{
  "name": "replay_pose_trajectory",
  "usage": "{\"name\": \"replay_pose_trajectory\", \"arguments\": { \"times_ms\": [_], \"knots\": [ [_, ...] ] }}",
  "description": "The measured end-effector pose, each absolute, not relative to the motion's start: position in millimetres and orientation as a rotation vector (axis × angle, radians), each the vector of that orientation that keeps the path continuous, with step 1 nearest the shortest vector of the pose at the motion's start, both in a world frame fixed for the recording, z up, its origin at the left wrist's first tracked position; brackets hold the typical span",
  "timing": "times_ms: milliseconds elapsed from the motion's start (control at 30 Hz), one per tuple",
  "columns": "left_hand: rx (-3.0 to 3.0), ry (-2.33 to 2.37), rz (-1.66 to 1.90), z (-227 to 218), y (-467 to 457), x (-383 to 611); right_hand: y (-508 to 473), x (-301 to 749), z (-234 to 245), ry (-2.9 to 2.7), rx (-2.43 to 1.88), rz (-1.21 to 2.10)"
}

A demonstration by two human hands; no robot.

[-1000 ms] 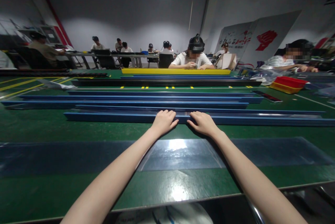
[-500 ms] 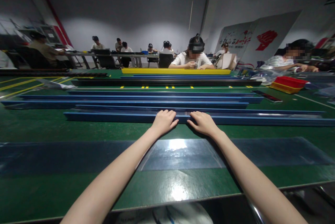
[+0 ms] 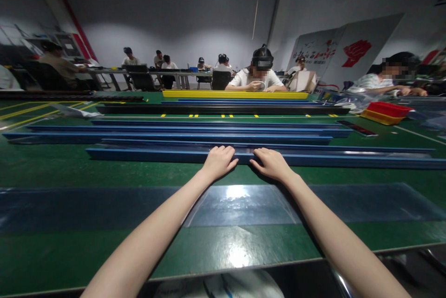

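Note:
A long blue plastic channel (image 3: 149, 154) lies across the green table in front of me. My left hand (image 3: 219, 163) grips its front wall near the middle, fingers curled over the top edge and thumb on the near side. Just to the right, my right hand (image 3: 271, 163) holds the same wall in a similar way, with a short gap between the two thumbs. The fingertips are hidden inside the channel. Nearer to me, a clear plastic sheet (image 3: 244, 205) lies flat under my forearms.
More blue channels (image 3: 167, 138) lie just behind. Farther back are a black strip (image 3: 223, 109) and a yellow channel (image 3: 233, 94). A phone (image 3: 358, 127) and red and yellow bins (image 3: 385, 112) sit at the right. A co-worker (image 3: 258, 75) sits opposite.

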State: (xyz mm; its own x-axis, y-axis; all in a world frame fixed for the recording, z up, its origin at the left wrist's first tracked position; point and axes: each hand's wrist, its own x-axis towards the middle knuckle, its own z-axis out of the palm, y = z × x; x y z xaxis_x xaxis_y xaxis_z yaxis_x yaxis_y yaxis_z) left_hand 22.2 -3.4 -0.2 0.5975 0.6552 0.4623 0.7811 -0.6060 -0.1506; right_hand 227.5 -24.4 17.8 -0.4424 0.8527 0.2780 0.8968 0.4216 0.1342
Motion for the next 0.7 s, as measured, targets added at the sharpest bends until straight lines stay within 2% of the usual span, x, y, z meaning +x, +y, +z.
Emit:
{"name": "replay_pose_trajectory", "arguments": {
  "times_ms": [267,700],
  "knots": [
    [-2.472,-1.15,-0.472,2.8,-5.1,22.1,-20.9,225.6,22.2,-2.506,-1.577,-0.413],
    [-2.674,-1.315,-0.261,41.4,3.2,9.7,-12.9,210.1,39.7,-2.593,-1.561,-0.386]
  ]
}}
